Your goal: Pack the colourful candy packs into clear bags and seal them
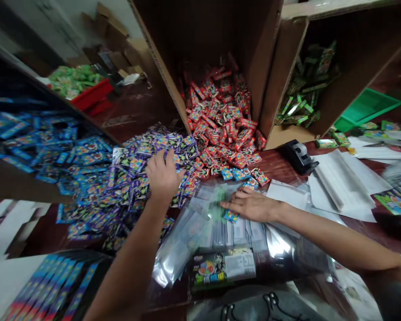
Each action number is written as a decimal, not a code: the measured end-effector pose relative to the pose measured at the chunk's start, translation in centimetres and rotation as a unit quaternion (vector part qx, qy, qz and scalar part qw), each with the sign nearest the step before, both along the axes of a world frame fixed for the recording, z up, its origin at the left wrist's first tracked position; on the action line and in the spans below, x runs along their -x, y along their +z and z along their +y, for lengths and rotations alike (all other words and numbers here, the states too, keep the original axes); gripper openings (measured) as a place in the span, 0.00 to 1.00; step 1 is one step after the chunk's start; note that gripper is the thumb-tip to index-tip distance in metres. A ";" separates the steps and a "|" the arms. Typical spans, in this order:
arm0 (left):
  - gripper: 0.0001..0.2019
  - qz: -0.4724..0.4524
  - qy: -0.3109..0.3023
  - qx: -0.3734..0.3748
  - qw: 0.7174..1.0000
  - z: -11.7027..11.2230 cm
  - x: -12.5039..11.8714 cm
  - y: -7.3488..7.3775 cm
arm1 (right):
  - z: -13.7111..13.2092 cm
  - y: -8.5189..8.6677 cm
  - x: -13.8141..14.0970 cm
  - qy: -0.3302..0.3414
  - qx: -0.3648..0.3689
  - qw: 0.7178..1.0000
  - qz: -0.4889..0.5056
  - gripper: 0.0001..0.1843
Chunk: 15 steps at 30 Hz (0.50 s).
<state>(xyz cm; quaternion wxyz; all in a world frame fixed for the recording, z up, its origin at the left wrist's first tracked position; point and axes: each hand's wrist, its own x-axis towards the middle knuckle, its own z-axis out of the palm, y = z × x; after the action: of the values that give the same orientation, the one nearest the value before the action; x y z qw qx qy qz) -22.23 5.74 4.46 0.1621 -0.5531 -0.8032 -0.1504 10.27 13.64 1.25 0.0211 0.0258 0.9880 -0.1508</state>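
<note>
My left hand reaches onto a heap of small purple packets, its thumb and fingers apart; no packet shows in its grasp. My right hand lies with stretched fingers over clear plastic bags. A small blue packet sticks out just under its fingers, seeming to touch them. More blue packets lie in a short row beyond that hand, beside red packets spilling from a carton. Near my body is a black printed box with a white label.
Blue packets fill an open carton at left; green ones are in a carton at right. A black tape dispenser and white sheets lie to the right. Long blue-red boxes stand front left. A red crate is behind.
</note>
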 end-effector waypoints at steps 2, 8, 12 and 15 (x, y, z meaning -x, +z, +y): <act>0.31 0.026 -0.031 0.059 0.997 1.1 2.0 1.2 | 1.3 0.2 -0.8 0.006 0.018 1.000 0.018 0.37; 0.34 0.073 -0.060 0.042 0.995 0.3 4.1 3.4 | 9.6 1.3 -0.1 -0.220 0.008 0.964 0.152 0.38; 0.30 0.021 -0.078 0.008 0.997 -4.4 -0.3 2.3 | 12.3 1.0 2.8 -0.219 -0.050 0.966 0.129 0.35; 0.24 -0.003 -0.088 0.009 0.996 -8.3 -5.2 -1.0 | 11.5 1.3 5.1 -0.195 -0.079 0.971 0.114 0.33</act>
<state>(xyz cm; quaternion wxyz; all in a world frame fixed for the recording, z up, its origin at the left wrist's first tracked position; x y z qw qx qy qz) -17.00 -2.60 3.46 0.1403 -0.6224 -0.7536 -0.1582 5.21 25.14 2.55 -0.1237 0.2023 0.9685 -0.0756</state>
